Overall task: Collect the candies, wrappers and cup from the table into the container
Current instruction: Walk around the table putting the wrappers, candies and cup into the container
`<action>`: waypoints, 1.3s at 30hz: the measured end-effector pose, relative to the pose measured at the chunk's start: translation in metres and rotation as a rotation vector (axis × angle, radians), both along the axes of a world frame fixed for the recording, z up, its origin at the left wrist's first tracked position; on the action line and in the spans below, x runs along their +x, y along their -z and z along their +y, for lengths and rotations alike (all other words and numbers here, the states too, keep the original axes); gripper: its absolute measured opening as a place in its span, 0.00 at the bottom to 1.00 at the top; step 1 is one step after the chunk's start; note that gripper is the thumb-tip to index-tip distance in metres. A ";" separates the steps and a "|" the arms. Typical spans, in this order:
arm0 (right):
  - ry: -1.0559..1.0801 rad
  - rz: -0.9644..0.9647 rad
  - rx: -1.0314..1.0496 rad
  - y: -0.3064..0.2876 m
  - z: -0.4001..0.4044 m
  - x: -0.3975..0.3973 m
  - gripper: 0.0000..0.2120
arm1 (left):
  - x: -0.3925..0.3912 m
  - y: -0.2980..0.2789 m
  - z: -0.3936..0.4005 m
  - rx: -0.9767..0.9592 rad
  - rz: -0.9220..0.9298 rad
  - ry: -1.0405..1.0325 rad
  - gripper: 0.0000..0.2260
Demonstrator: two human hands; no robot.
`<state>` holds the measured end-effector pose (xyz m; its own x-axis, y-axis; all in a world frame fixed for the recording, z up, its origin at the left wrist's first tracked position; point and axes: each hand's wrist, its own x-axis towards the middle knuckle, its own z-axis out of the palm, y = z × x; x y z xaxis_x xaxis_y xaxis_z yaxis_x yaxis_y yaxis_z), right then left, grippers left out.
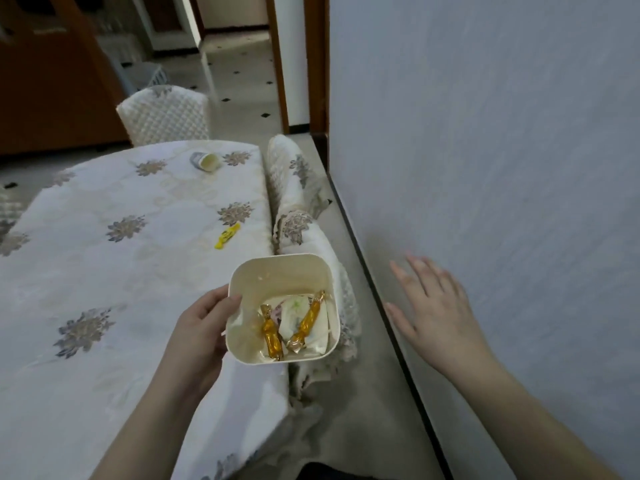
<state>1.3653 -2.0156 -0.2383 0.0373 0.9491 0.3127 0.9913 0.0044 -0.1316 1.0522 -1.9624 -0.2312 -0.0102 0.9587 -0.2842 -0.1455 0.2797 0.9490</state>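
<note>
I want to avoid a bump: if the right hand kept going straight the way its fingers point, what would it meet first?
Probably the wall: the open right hand points up and forward alongside it, fingertips already close, though depth is unclear.

Only one view is showing here, from a camera sitting on the person's head. It is looking forward and steeply down, and the wide lens is bending the straight lines near the edges. The table (114,258) is filling the left half of the frame, close below the camera. The wall (502,150) is taking the right half, very near. A doorway (242,64) is appearing far away at the upper middle.
</note>
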 end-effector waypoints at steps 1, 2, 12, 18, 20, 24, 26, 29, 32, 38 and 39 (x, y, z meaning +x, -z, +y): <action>0.014 -0.007 -0.007 -0.001 -0.004 0.013 0.28 | 0.013 -0.003 0.003 0.006 0.000 0.012 0.08; 0.023 -0.010 -0.013 -0.002 -0.007 0.025 0.28 | 0.024 -0.006 0.006 0.006 0.004 0.020 0.08; 0.072 0.044 -0.059 0.004 -0.016 0.119 0.29 | 0.119 -0.005 0.015 -0.043 0.032 -0.031 0.10; 0.042 0.041 -0.019 0.013 0.004 0.132 0.26 | 0.140 -0.008 0.013 -0.044 -0.030 -0.055 0.12; 0.035 0.040 -0.011 0.015 0.014 0.133 0.26 | 0.143 -0.008 0.017 -0.036 -0.026 -0.062 0.12; 0.004 0.050 0.001 0.017 0.039 0.136 0.27 | 0.146 -0.009 0.034 -0.025 -0.007 -0.092 0.13; -0.013 0.043 -0.001 0.017 0.055 0.139 0.28 | 0.148 -0.009 0.048 -0.023 -0.009 -0.106 0.13; -0.026 0.032 -0.012 0.015 0.081 0.145 0.28 | 0.153 -0.007 0.072 -0.021 -0.033 -0.110 0.13; -0.022 0.032 -0.041 0.014 0.111 0.151 0.28 | 0.158 -0.006 0.100 -0.020 -0.050 -0.092 0.14; -0.019 0.036 -0.090 0.007 0.178 0.152 0.27 | 0.153 -0.005 0.158 -0.024 -0.084 -0.099 0.16; -0.028 0.030 -0.096 0.006 0.190 0.150 0.27 | 0.151 -0.005 0.167 -0.017 -0.095 -0.111 0.16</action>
<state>1.5152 -1.8252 -0.2445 0.0179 0.9755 0.2192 0.9865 0.0185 -0.1628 1.2028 -1.7950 -0.2263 -0.0882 0.9484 -0.3047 -0.2658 0.2724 0.9248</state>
